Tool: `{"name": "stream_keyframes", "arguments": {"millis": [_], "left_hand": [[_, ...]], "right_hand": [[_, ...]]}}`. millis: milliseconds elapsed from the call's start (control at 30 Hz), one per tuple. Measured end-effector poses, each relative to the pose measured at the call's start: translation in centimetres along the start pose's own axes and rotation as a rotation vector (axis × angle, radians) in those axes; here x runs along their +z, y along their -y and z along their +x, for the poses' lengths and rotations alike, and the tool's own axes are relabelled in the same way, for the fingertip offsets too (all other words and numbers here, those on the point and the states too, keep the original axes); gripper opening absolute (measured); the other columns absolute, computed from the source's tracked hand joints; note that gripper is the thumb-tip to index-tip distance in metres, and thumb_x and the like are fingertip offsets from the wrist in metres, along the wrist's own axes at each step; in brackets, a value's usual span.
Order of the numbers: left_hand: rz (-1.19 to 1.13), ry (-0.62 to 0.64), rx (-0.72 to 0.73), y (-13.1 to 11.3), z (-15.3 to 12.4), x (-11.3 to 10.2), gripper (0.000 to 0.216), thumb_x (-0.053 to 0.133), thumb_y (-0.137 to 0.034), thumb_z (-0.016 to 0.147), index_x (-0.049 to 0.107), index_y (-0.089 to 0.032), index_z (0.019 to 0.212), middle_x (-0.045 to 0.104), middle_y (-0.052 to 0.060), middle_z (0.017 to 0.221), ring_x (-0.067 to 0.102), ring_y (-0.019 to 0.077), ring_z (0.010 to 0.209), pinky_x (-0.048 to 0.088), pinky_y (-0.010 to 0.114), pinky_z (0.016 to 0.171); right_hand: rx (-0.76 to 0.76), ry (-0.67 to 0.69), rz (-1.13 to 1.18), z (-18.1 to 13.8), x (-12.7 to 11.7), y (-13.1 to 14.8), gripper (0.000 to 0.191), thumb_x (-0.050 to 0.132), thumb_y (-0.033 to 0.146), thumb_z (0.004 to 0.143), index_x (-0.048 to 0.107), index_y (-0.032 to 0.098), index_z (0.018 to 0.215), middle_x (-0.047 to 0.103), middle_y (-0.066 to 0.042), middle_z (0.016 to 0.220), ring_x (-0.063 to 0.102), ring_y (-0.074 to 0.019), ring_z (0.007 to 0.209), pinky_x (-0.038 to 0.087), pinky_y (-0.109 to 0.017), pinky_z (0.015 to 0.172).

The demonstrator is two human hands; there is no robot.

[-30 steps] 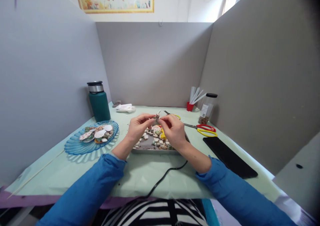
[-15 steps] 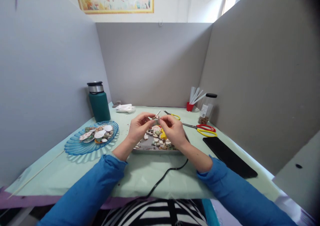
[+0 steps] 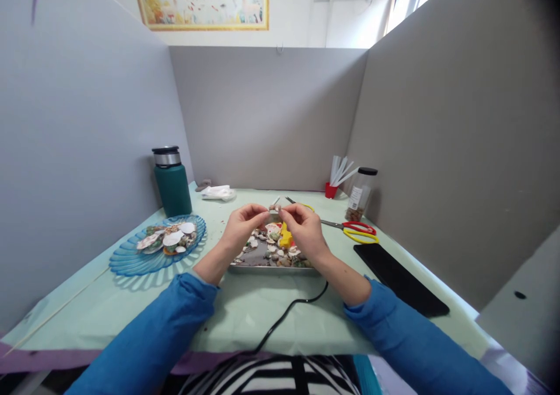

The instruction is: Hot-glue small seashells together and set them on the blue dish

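Observation:
My left hand (image 3: 246,222) and my right hand (image 3: 303,227) meet above the far part of a metal tray (image 3: 271,271). Between their pinched fingertips is a small brownish-pink shell piece (image 3: 275,208); both hands grip it, and its exact shape is too small to make out. Below them, the tray holds many shells and pebbles (image 3: 280,249). A yellow glue gun, or a yellow plastic piece like one (image 3: 286,236), lies in it, partly hidden behind my right hand. A black cord (image 3: 291,308) runs from the tray toward the table's front edge.
Left stands a blue scalloped plate (image 3: 126,259) with shells, behind it a green bottle (image 3: 172,188). Right are red-and-yellow scissors (image 3: 361,231), a black phone-like slab (image 3: 400,278), a clear jar (image 3: 361,195) and a red cup (image 3: 331,191) of glue sticks. Grey partitions (image 3: 266,115) enclose the table.
Both hands keep their pinch, with the fingertips slightly lower and the shell piece turned a little. The whole view has shifted slightly downward with the head's tilt.

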State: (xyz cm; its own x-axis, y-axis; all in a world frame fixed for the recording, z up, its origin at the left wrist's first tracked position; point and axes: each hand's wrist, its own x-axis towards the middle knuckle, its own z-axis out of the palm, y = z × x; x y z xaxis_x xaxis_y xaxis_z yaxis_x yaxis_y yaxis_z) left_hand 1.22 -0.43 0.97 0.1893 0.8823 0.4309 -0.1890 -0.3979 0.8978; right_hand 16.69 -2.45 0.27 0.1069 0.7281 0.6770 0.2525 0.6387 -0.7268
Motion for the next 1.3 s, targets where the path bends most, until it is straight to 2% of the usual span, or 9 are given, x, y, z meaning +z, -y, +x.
{"name": "stream_keyframes", "arguments": {"millis": [333, 567, 833, 1067, 1300], "left_hand": [[0.055, 0.007, -0.008, 0.05, 0.14, -0.43, 0.024, 0.069, -0.034, 0.069, 0.063, -0.012, 0.078, 0.060, 0.000, 0.065, 0.053, 0.0081, 0.051, 0.042, 0.020, 0.052], [0.093, 0.030, 0.039, -0.25, 0.11, -0.41, 0.023, 0.067, -0.034, 0.071, 0.061, -0.013, 0.077, 0.056, -0.002, 0.058, 0.052, 0.0084, 0.051, 0.042, 0.021, 0.052], [0.116, 0.020, 0.052, -0.26, 0.17, -0.49, 0.024, 0.068, -0.036, 0.070, 0.061, -0.013, 0.075, 0.057, -0.002, 0.060, 0.051, 0.0080, 0.050, 0.041, 0.020, 0.050], [0.083, 0.069, 0.027, -0.08, 0.18, -0.73, 0.025, 0.068, -0.036, 0.070, 0.061, -0.012, 0.078, 0.059, 0.000, 0.066, 0.053, 0.0082, 0.051, 0.044, 0.022, 0.051], [0.093, 0.070, 0.018, -0.10, 0.50, -1.01, 0.026, 0.068, -0.036, 0.069, 0.061, -0.013, 0.076, 0.058, -0.001, 0.063, 0.051, 0.0079, 0.049, 0.043, 0.022, 0.050]], "right_hand": [[-0.028, 0.034, -0.096, 0.03, -0.05, -0.56, 0.018, 0.054, 0.031, 0.081, 0.064, 0.016, 0.079, 0.060, -0.001, 0.069, 0.051, -0.0125, 0.061, 0.040, -0.022, 0.057], [-0.061, 0.051, -0.124, -0.05, -0.22, -0.40, 0.017, 0.052, 0.027, 0.081, 0.065, 0.016, 0.080, 0.063, -0.003, 0.075, 0.054, -0.0136, 0.066, 0.042, -0.023, 0.061], [-0.028, 0.079, -0.141, -0.04, -0.22, -0.12, 0.019, 0.053, 0.028, 0.080, 0.067, 0.015, 0.078, 0.064, -0.003, 0.072, 0.055, -0.0133, 0.064, 0.041, -0.022, 0.057], [-0.060, 0.072, -0.177, 0.06, -0.30, -0.76, 0.018, 0.053, 0.027, 0.080, 0.068, 0.016, 0.080, 0.065, -0.004, 0.075, 0.057, -0.0141, 0.066, 0.042, -0.023, 0.060], [-0.049, 0.113, -0.204, 0.09, -0.32, -0.90, 0.021, 0.054, 0.032, 0.081, 0.069, 0.016, 0.083, 0.065, -0.003, 0.072, 0.056, -0.0145, 0.063, 0.042, -0.024, 0.058]]}}
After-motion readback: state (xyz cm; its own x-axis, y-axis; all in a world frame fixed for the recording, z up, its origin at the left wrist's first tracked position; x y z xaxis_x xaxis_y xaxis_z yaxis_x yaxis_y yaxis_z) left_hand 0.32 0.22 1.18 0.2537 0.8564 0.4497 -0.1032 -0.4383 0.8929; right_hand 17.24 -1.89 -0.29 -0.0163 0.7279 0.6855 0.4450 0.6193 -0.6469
